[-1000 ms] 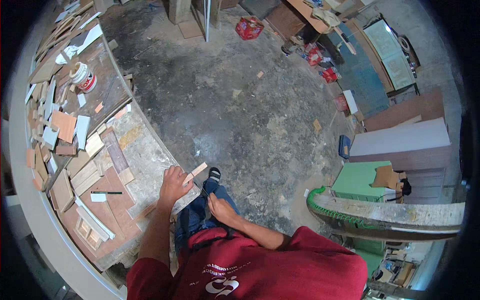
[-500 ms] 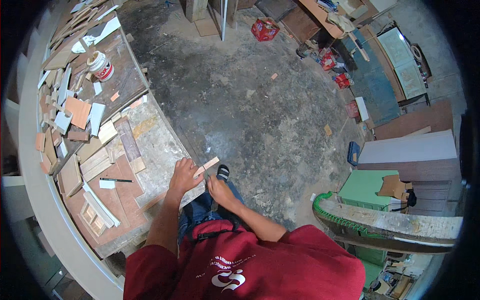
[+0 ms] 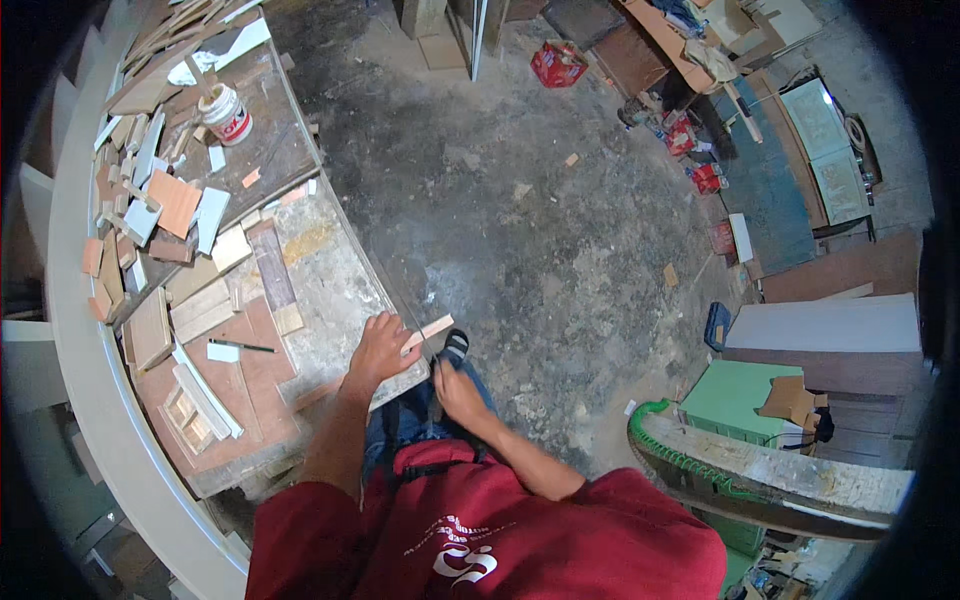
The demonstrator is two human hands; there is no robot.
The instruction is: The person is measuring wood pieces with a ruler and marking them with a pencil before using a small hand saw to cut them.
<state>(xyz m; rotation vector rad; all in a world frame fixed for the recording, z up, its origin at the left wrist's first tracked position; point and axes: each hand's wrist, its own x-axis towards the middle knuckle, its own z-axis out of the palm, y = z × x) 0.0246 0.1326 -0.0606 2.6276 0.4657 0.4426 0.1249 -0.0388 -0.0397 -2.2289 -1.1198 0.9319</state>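
At the near right edge of the workbench (image 3: 335, 285), my left hand (image 3: 380, 348) is closed over a short pale wood strip (image 3: 432, 329) and presses it down. The strip's free end juts past the bench edge over the floor. Just below that end, my right hand (image 3: 458, 393) is a fist around the grip of what looks like a thin handsaw (image 3: 427, 350). Its narrow dark blade runs up against the strip close to my left fingers. Most of the grip is hidden by my right hand.
On the bench lie a pencil (image 3: 245, 346), a small slatted wood frame (image 3: 187, 408), a heap of offcuts (image 3: 175, 200) and a white tub (image 3: 225, 115) with a stick in it. A green cabinet (image 3: 740, 385) and a curved board with a green coiled hose (image 3: 665, 455) stand to the right.
My right hand has moved down and slightly right, away from the strip, drawing the blade with it. My left hand still holds the strip. The whole view has shifted a little.
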